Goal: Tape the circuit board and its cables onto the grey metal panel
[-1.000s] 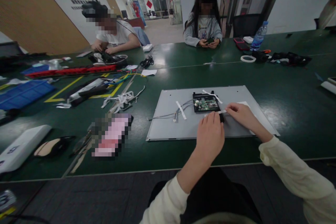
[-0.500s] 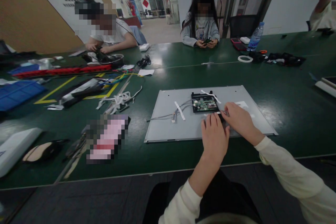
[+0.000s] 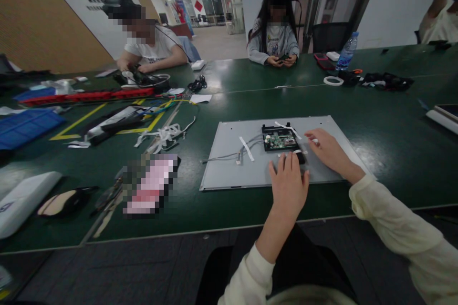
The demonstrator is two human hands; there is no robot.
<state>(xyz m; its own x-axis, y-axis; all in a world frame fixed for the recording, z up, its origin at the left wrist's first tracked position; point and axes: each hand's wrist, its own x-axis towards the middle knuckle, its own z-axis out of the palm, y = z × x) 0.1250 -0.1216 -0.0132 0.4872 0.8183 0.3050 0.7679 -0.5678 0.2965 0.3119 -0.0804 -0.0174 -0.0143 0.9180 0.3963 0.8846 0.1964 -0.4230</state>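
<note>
A flat grey-white panel (image 3: 229, 145) lies on the table in front of me. On it sits a black frame with a green circuit board (image 3: 282, 140), and a grey cable (image 3: 223, 157) runs from it to the left. White tape strips (image 3: 246, 148) cross the cable and the frame's top corner. My left hand (image 3: 289, 183) lies open, its fingertips at the frame's lower edge beside a small black part (image 3: 299, 156). Just right of the board, my right hand (image 3: 329, 152) hovers with bent fingers drawn together; a tiny whitish bit shows at them, too small to name.
Left of the panel are a phone (image 3: 153, 183), tangled white strips (image 3: 166, 137), a computer mouse (image 3: 62, 202) and a blue tray (image 3: 30, 126). Across the table, two people sit near a water bottle (image 3: 347, 51) and a tape roll (image 3: 333, 81).
My right hand has moved up and away from the black part at the frame's lower right corner, uncovering it. My left hand has shifted slightly left, still at the frame's lower edge.
</note>
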